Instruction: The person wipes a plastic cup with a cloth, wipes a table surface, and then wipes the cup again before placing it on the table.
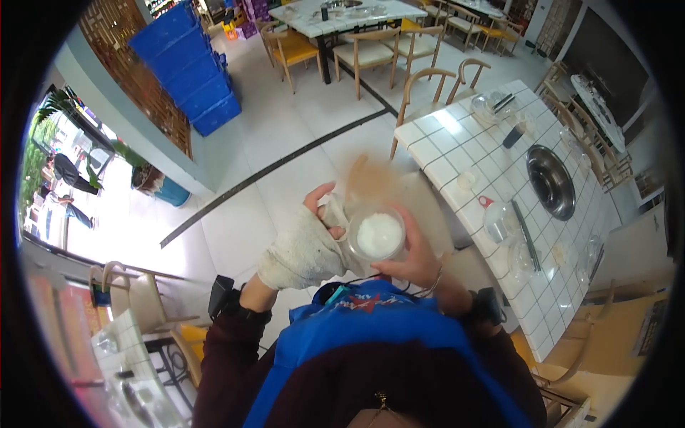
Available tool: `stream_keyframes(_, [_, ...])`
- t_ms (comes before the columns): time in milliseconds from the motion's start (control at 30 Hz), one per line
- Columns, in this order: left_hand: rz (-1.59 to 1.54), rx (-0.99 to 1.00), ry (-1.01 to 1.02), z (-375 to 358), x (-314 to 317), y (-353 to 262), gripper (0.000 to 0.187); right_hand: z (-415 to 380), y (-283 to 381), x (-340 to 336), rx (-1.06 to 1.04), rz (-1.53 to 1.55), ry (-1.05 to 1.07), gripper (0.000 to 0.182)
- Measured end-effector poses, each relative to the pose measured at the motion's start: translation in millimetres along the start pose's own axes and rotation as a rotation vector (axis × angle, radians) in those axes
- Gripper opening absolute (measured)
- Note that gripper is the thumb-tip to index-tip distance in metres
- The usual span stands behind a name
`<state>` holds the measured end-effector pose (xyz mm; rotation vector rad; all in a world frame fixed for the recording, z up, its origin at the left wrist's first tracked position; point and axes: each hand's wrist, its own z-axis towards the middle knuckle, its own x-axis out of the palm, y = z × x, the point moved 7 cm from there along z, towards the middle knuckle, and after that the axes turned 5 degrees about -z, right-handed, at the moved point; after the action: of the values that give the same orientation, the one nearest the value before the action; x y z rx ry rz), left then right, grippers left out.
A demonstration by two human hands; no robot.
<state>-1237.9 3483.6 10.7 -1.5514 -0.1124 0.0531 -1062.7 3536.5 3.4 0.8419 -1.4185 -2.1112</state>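
Note:
My right hand (417, 253) is wrapped round the side of a clear round bowl (378, 234) with white contents, held above my blue apron (371, 314). On my left hand (310, 239) is a whitish fabric glove with bare fingertips showing. Its fingers are curled beside the bowl's left rim, around some pale crumpled material (334, 212) that I cannot make out clearly. A blurred tan shape (367, 178) shows just beyond the bowl.
To the right stands a white tiled table (457, 160) with a round metal pot (551, 182), clear bowls and chopsticks. Wooden chairs (421, 93) stand behind it. Blue crates (189, 68) are stacked at upper left, near a potted plant (168, 189). People (75, 175) appear outside at left.

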Motion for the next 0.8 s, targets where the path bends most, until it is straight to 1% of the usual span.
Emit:
stream_keyframes(33, [0.004,0.020,0.008,0.6,-0.6,-2.1,0.068,0.0,-3.6,2.3,0.045,0.032,0.016,0.092])
stream_keyframes(100, [0.372,0.057,-0.150,0.9,-11.7,-12.3,0.040,2.3,1.7,3.4,0.032,-0.003,0.024,0.091])
stream_keyframes(133, [0.375,0.069,-0.147,0.3,-10.4,-18.5,0.040,3.5,5.4,6.1,0.051,-0.004,0.064,0.092])
stream_keyframes(167, [0.132,-0.121,-0.086,-1.5,-6.7,-11.4,0.031,4.3,7.1,8.9,0.072,-0.004,0.105,0.093])
stream_keyframes(200, [-0.112,-0.313,-0.025,-5.6,0.6,-2.8,0.022,5.3,6.3,9.3,0.065,-0.007,0.102,0.093])
stream_keyframes(233, [-0.107,-0.308,-0.023,-6.7,-2.7,3.1,0.022,6.2,4.4,10.7,0.051,-0.005,0.097,0.092])
stream_keyframes(300, [-0.281,-0.309,0.115,-8.0,-1.2,19.4,0.022,7.4,4.5,12.6,0.030,0.001,0.087,0.091])
stream_keyframes(333, [-0.271,-0.305,0.117,-7.4,-3.4,22.6,0.022,8.0,4.0,13.1,0.031,-0.024,0.092,0.091])
stream_keyframes(400, [-0.153,-0.135,0.128,-3.6,-8.7,14.8,0.019,8.8,1.3,15.4,0.026,-0.046,0.091,0.090])
stream_keyframes(433, [-0.146,-0.133,0.130,-2.2,-10.6,17.5,0.019,9.2,-3.1,15.8,0.018,-0.028,0.077,0.090])
stream_keyframes(500, [0.139,0.026,0.017,1.1,-21.1,6.0,0.019,10.4,-4.4,16.1,0.008,-0.009,0.063,0.090])
stream_keyframes(533, [0.143,0.028,0.017,1.7,-20.9,0.2,0.019,11.8,-3.9,15.5,0.007,-0.025,0.046,0.088])
stream_keyframes(600, [-0.096,-0.198,-0.077,2.1,-24.0,2.3,0.021,13.5,-4.1,15.0,0.003,-0.038,0.029,0.087])
stream_keyframes(633, [-0.095,-0.198,-0.079,3.3,-24.6,1.6,0.021,13.3,-6.1,17.6,0.023,-0.015,0.061,0.087])
stream_keyframes(700, [0.051,-0.213,0.100,4.4,-13.2,3.2,0.024,13.1,-7.2,20.8,0.041,0.008,0.096,0.086])
stream_keyframes(733, [0.052,-0.213,0.098,5.3,-10.3,4.4,0.024,13.6,-3.8,22.9,0.016,-0.012,0.119,0.087])
stream_keyframes(800, [0.116,-0.089,0.077,8.8,-4.5,-0.9,0.025,14.6,-1.4,26.1,-0.012,-0.030,0.144,0.087])
